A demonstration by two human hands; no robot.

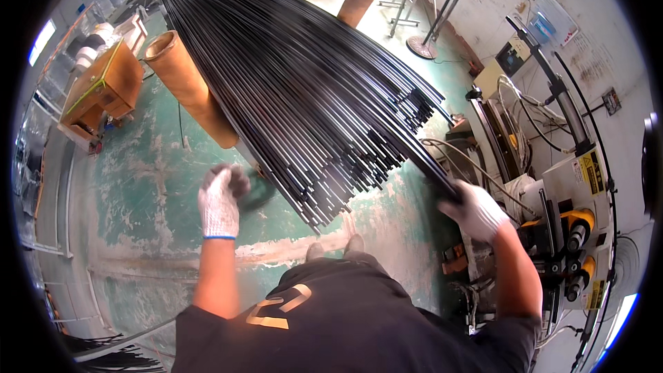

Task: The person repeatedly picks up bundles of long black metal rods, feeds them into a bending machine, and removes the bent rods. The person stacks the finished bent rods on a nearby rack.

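My right hand [476, 213], in a white knit glove, is closed around the ends of some long black rods [429, 166]. These stick out past the right side of a wide pile of similar thin black rods [290, 76]. How many rods are in my grip is hard to make out. My left hand [222, 197], gloved in white with a blue cuff edge, hangs in the air left of the pile's near end. Its fingers are loosely curled and blurred, with nothing visible in them. The near rod ends lie uneven and staggered.
A brown cardboard tube [190, 90] stands against the pile's left side, another tube [358, 1] at its far right. Machinery with cables and yellow-black parts [577, 228] lines the right wall. A wooden desk [103, 93] is at left, a stand fan [442, 17] far right.
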